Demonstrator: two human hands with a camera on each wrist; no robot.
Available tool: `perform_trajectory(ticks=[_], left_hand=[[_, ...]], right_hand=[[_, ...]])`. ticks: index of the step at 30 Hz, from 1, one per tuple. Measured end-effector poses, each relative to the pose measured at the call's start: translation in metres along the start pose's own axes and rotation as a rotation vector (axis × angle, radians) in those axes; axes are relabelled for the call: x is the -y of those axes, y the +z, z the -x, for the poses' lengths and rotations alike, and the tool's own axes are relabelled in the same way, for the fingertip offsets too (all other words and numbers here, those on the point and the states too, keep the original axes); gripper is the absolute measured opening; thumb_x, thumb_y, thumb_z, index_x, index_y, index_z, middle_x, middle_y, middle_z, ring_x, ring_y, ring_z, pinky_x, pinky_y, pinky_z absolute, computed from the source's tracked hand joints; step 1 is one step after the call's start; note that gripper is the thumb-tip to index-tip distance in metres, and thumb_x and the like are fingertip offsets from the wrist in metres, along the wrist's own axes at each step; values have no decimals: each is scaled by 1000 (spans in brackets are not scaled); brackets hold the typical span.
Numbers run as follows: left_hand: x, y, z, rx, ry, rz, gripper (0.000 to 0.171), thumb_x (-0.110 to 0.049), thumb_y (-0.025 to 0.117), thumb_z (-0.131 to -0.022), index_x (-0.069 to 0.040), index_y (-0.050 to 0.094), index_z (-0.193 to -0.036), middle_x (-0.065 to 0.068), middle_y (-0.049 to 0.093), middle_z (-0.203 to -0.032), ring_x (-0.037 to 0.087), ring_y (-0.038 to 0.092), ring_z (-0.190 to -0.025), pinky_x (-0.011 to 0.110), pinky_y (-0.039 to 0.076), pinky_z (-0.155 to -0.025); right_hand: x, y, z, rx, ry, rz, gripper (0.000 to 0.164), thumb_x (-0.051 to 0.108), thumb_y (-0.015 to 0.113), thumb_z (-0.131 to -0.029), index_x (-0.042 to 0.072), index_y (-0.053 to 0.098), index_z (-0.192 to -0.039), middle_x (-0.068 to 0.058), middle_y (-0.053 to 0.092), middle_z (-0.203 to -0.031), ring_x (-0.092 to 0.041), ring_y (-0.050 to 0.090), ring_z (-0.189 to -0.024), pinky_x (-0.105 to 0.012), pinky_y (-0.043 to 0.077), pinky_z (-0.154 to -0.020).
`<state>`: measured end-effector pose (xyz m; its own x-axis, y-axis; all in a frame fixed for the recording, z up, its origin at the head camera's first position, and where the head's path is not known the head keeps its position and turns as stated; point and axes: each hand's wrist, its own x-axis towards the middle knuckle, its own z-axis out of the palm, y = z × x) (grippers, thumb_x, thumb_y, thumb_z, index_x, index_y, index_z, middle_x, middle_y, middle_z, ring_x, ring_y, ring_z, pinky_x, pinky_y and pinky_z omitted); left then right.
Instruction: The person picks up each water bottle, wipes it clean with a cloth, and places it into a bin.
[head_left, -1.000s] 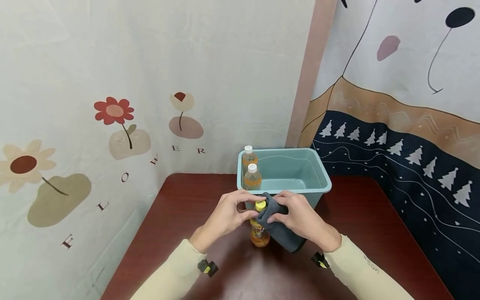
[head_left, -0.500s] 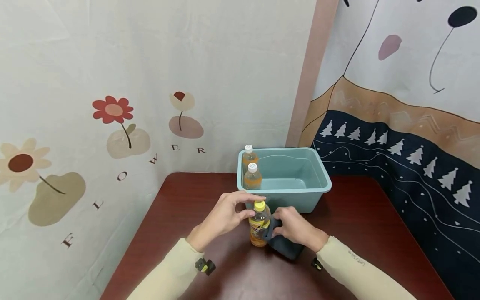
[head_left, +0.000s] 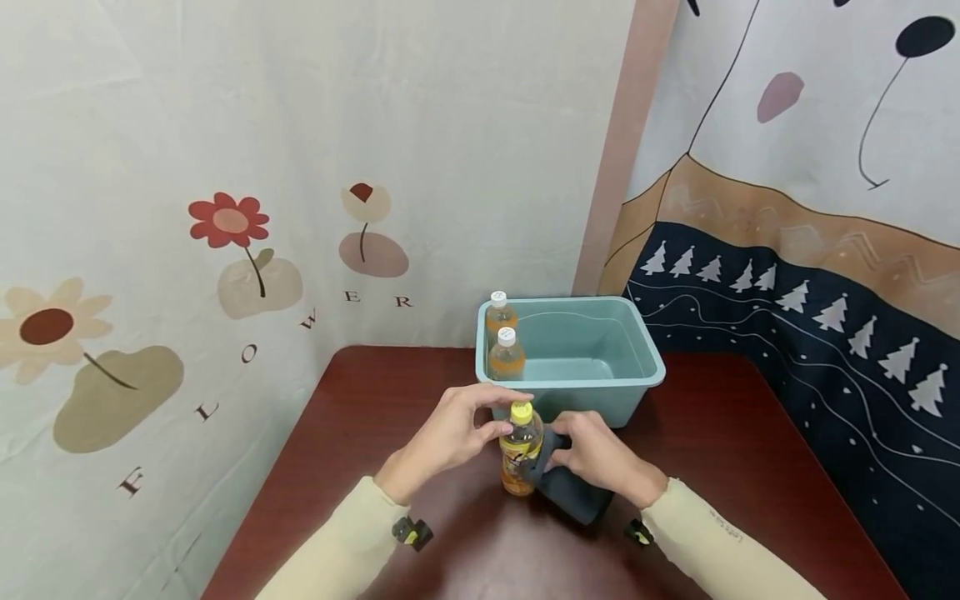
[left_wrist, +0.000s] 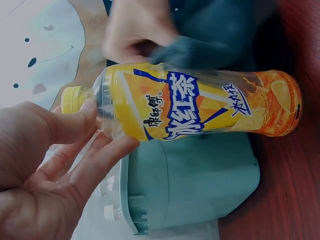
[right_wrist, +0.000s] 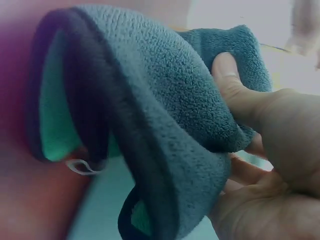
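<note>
An iced tea bottle (head_left: 517, 458) with a yellow cap and an orange-yellow label stands upright on the table in the head view. My left hand (head_left: 456, 429) holds it at the cap and neck between thumb and fingers; the left wrist view shows the bottle's label (left_wrist: 185, 102) facing that camera. My right hand (head_left: 596, 450) grips a bunched dark grey cloth (head_left: 573, 498) against the bottle's right side. In the right wrist view, the thumb presses into the folded, fluffy cloth (right_wrist: 165, 85), whose loose part hangs down. The bottle is out of sight behind it there.
Just behind the bottle stands a light blue plastic tub (head_left: 615, 404). Two white-capped bottles, one nearer (head_left: 506, 360) and one farther (head_left: 500, 318), stand along its left inside. The reddish-brown table (head_left: 712, 483) meets printed wall cloths at the back and right.
My right hand has brought the cloth down from the cap and neck to the bottle's side, uncovering the cap. My left hand keeps its hold at the top.
</note>
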<state>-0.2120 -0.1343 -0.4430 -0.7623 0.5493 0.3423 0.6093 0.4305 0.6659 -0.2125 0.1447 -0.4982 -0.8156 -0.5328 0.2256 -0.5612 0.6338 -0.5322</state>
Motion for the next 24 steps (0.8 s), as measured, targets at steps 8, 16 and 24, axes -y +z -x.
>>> perform_trajectory(ticks=[8, 16, 24], left_hand=[[1, -1, -1, -7, -21, -20, 57, -7, 93, -99, -30, 81, -150, -2, 83, -147, 20, 82, -126, 27, 59, -90], [3, -1, -2, -11, -11, -32, 58, -8, 95, -97, -29, 82, -149, -1, 84, -145, 18, 81, -121, 25, 57, -88], [0, -3, 0, 6, -20, -34, 56, -7, 93, -99, -28, 81, -150, -2, 83, -147, 20, 80, -123, 28, 59, -92]], right_hand=[[36, -36, -6, -92, -5, 35, 47, 19, 102, -91, 5, 87, -133, -3, 86, -119, -12, 79, -104, -27, 67, -86], [51, -41, -12, -96, 4, 65, 44, 23, 101, -92, 4, 88, -130, -7, 83, -117, -13, 76, -99, -26, 66, -84], [42, -32, -8, -38, 42, 57, 49, 16, 103, -89, 1, 87, -133, -7, 82, -117, -16, 80, -103, -32, 71, -88]])
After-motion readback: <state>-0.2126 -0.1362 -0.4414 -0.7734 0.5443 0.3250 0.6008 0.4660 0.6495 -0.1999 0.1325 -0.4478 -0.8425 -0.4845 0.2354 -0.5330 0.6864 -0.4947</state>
